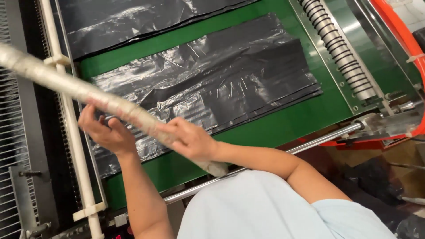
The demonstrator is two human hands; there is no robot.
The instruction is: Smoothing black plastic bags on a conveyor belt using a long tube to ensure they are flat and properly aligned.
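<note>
Left grip: your left hand (106,130) is raised with the palm turned up, fingers curled loosely beneath the stick; whether they clasp it or only prop it, you cannot tell.
Right grip: your right hand (192,141) is closed around the stick, forearm bent in from the lower right.
Stick: a long pale wrapped stick (79,90) slants from far beyond your left grip, across both grips, to a blunt end just past your right grip.
Bags: a flat stack of black plastic bags (230,79) lies directly under and beyond both grips; a second black stack (133,22) sits farther off, apart from the first.
Belt: a green belt (274,128) carries both stacks.
Roller: a ribbed grey roller (338,51) stands well off to the right of your right grip.
Rail: a white rail (73,128) runs just left of your left grip.
</note>
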